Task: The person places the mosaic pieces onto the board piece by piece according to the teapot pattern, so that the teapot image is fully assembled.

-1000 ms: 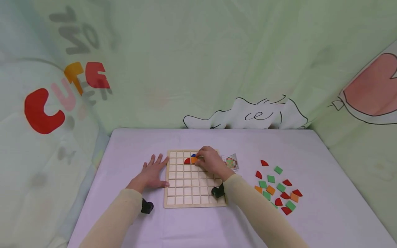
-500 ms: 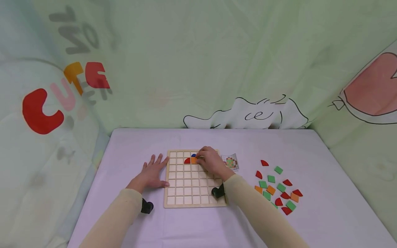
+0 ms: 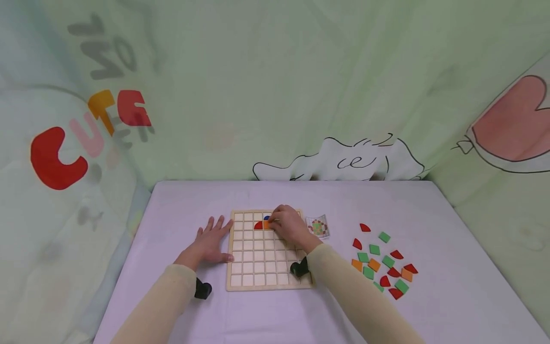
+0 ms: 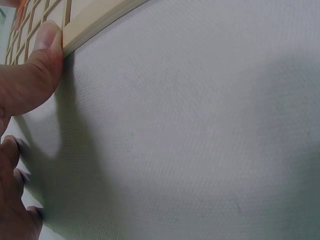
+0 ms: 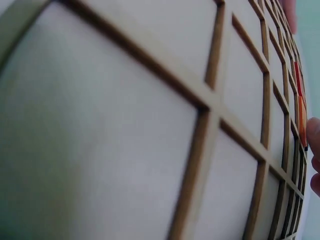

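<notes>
A square wooden grid board [image 3: 259,288] lies on the table with its cells facing up. My left hand [image 3: 210,244] is spread flat at its left side; the thumb [image 4: 47,37] rests on the frame's edge. Near the back of the board, my right hand [image 3: 289,223] has curled fingers, their tips at an orange tile [image 3: 266,225]. I cannot tell whether they pinch it. Left of that tile sits a red quarter-round tile [image 3: 258,225], and behind it a blue piece [image 3: 267,218] shows partly. In the right wrist view, fingertips [image 5: 313,132] come right up to the orange tile [image 5: 302,117].
A small printed pattern card [image 3: 318,226] lies beside the board's right edge. Farther right are scattered loose tiles: green squares [image 3: 375,250], orange squares [image 3: 374,265] and red quarter-rounds [image 3: 385,281]. A fabric wall [image 3: 206,157] stands behind the table.
My right fingertips have shifted slightly left and cover more of the orange tile. My left hand stays at the board's edge. The head view has tilted a little.
</notes>
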### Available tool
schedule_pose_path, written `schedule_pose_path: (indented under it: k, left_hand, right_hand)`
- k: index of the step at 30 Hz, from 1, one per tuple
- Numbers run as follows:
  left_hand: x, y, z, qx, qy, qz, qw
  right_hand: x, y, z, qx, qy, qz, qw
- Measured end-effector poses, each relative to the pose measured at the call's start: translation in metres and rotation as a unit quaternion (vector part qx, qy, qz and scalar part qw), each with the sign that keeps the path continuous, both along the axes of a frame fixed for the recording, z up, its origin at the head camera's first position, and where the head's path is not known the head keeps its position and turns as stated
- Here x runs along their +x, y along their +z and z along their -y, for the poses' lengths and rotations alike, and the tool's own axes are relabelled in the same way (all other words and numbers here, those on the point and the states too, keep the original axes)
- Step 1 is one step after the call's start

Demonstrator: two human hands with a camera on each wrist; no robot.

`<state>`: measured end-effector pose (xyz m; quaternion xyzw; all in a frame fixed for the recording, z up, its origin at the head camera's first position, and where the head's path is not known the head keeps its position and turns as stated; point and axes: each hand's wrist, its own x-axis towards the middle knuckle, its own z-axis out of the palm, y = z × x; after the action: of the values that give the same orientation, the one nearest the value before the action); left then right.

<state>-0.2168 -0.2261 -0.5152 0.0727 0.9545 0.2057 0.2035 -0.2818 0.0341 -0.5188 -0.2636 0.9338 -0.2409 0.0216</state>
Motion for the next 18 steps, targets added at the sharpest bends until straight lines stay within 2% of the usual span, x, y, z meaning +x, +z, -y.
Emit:
schedule_pose_path:
  k: [5,7,14,18]
  left_hand:
    - [0.003,-0.001,-0.002,0.003,0.001,0.004,1.0000]
    - [0.003,-0.002,-0.002,0.001,0.001,0.005,1.0000]
    - [0.004,0.002,-0.002,-0.004,0.000,0.002,1.0000]
    - [0.004,0.004,-0.002,-0.005,-0.004,0.002,1.0000]
  right_hand:
    - [0.001,0.005,-0.011,-0.011,0.008,-0.018,0.9998]
    - [0.002,0.011,-0.019,-0.009,0.003,-0.019,0.9998]
    - [0.002,0.037,-0.060,-0.018,-0.056,0.021,0.9980]
    - [0.002,0.049,-0.092,-0.018,-0.069,0.013,0.9973]
